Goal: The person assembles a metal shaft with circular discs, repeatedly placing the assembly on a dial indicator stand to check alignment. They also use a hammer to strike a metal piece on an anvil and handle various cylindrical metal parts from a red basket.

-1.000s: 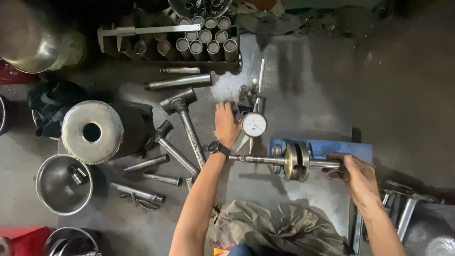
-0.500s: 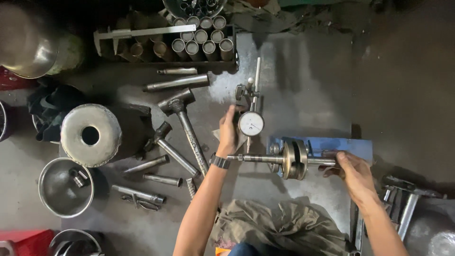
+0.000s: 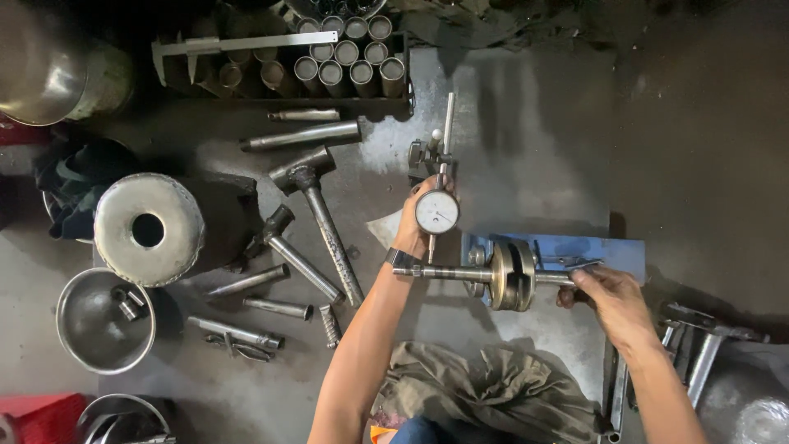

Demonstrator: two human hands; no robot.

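Note:
A metal crankshaft (image 3: pixel 509 275) with brass-coloured webs lies across a blue stand (image 3: pixel 592 251) on the floor. A round white dial gauge (image 3: pixel 436 211) on a dark stand with a thin upright rod (image 3: pixel 447 123) sits just behind the shaft's left end. My left hand (image 3: pixel 411 222) grips the dial gauge from behind, wrist crossing the shaft. My right hand (image 3: pixel 612 300) pinches the right end of the crankshaft.
Two hammers (image 3: pixel 316 214) and loose steel rods (image 3: pixel 300 136) lie to the left. A rack of metal tubes (image 3: pixel 345 62) with a large caliper (image 3: pixel 246 45) stands at the back. A steel cylinder (image 3: pixel 148 230) and bowl (image 3: pixel 103 321) sit far left; metal brackets (image 3: pixel 699 345) at right; cloth (image 3: pixel 493 390) near me.
My left hand has closed more around the dial gauge, which sits nearer the shaft. My right hand stays on the shaft's right end.

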